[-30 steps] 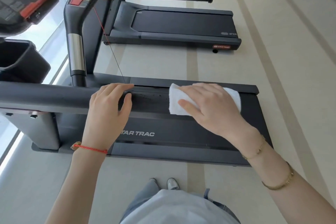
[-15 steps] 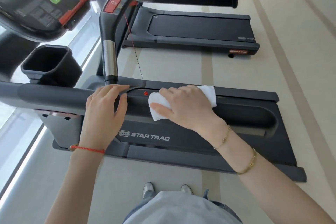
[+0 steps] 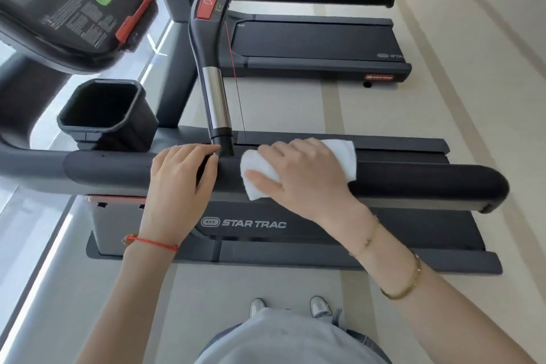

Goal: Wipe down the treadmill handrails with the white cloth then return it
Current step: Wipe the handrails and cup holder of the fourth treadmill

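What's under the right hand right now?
The white cloth, pressed by the right hand onto the near handrail. The cloth's middle and the rail beneath it are covered.

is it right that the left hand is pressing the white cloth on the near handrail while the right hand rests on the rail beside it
No, the hands are swapped. In the head view the right hand presses the white cloth on the near handrail, while the left hand rests on the rail beside it.
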